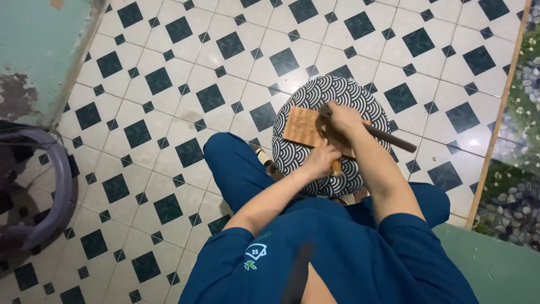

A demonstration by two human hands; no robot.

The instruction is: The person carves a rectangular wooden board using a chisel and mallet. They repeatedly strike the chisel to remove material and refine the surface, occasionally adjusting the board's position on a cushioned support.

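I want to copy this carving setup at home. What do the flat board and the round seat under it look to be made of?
The board looks like pale, unfinished wood: tan, matte, with a carved pattern on its face. The round seat seems padded and covered in printed fabric, judging by its black-and-white wave pattern and soft rounded edge; the padding itself is hidden.

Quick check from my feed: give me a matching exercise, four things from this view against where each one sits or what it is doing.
Things:
1. wooden board
2. right hand
3. left hand
4. round cushion

Places or states:
A. patterned in dark and white arcs, under the board
B. grips a dark handle over the board
C. lies flat on the cushion, carved surface up
D. rests at the board's near edge, by an orange tool end

Pairs: 1-C, 2-B, 3-D, 4-A
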